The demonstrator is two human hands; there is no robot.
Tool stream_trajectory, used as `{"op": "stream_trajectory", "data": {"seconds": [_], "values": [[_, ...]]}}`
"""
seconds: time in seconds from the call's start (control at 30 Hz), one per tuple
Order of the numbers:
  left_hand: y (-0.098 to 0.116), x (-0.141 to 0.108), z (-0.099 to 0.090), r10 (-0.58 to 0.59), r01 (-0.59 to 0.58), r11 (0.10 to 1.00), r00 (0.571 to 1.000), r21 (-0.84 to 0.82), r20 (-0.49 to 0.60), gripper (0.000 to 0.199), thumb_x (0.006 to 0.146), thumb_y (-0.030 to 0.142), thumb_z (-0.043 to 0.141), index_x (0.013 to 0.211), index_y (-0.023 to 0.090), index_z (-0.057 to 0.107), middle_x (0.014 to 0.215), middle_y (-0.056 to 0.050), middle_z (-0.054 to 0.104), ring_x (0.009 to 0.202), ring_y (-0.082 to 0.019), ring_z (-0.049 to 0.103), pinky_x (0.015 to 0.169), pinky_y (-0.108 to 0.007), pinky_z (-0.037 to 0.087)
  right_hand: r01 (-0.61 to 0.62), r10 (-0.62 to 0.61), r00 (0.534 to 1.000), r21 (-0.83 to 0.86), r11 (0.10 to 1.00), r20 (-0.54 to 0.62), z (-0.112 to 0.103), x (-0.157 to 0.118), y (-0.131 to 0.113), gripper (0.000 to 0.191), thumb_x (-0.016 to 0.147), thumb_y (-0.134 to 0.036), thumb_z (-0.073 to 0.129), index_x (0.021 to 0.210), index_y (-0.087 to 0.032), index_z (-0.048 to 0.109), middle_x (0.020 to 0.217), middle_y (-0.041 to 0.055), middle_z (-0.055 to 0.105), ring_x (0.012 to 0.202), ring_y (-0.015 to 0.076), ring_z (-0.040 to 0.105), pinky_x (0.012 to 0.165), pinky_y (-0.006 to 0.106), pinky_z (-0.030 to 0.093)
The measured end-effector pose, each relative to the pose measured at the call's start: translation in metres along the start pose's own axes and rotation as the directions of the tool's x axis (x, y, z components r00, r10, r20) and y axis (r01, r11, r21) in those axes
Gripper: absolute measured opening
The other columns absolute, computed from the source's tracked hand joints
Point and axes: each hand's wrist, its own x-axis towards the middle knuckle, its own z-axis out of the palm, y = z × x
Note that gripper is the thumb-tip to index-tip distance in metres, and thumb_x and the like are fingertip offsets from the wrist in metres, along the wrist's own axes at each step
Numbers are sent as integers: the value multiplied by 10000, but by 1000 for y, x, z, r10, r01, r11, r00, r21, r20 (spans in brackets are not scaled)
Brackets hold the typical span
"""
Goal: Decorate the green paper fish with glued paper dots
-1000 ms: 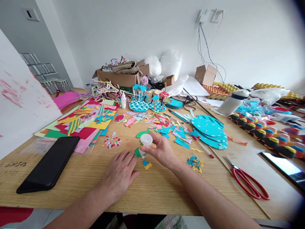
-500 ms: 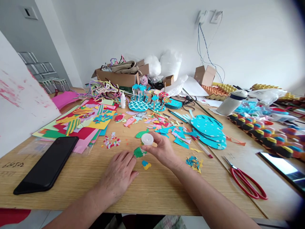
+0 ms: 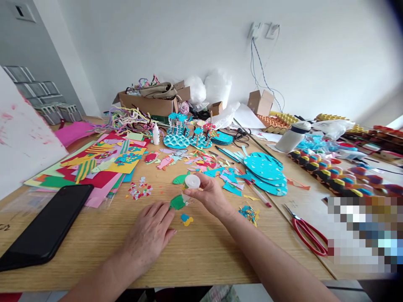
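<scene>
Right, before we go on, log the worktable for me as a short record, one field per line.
left hand: left hand, fingertips at the tail end of a green paper fish
right hand: right hand, holding a small bottle with a round white end up, at the fish's other end
beyond the fish: second green paper fish
near side, left: black rectangular phone
near side, right: red-handled metal scissors
unclear: whether the bottle touches the fish

Pale wood-grained bench (image 3: 201, 260), smooth with a slight sheen; matt coloured paper sheets (image 3: 94, 178); black phone (image 3: 47, 228) with a glossy face; plain brown cardboard box (image 3: 146, 102); scissors (image 3: 307, 233) with shiny metal blades and smooth red handles
</scene>
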Motion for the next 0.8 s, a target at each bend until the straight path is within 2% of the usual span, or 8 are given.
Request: {"op": "stream_trajectory", "data": {"seconds": [0.17, 0.37, 0.8], "values": [[0, 1, 0, 4, -5, 1000, 1000, 13, 4, 377, 750, 229, 596, 1111, 141, 534, 1107, -110, 576, 1034, -283, 497, 875, -430, 407, 4, -7, 998, 68, 998, 55, 2, -3, -7, 220, 622, -342, 686, 674, -186, 540, 624, -41, 501, 596, 113, 463, 569, 233, 390], [1, 1, -1, 12, -12, 1000, 1000, 3, -4, 366, 751, 214, 595, 1103, 128, 540, 1103, -117, 578, 1025, -282, 502, 866, -435, 413, 103, -99, 994, -72, 992, 54, -1, -4, -12, 174, 652, -313, 669, 678, -180, 558, 639, -36, 524, 629, 117, 473, 610, 233, 380], [-1, -2, 3, -7, 6, 999, 999, -38, -48, 318, 789, 230, 537, 1101, 168, 532, 1096, -98, 576, 1034, -267, 494, 869, -426, 400, 73, -74, 996, 9, 997, 53, 2, -6, -11, 185, 641, -323, 679, 678, -182, 566, 627, -42, 532, 595, 106, 476, 567, 215, 381]]}}
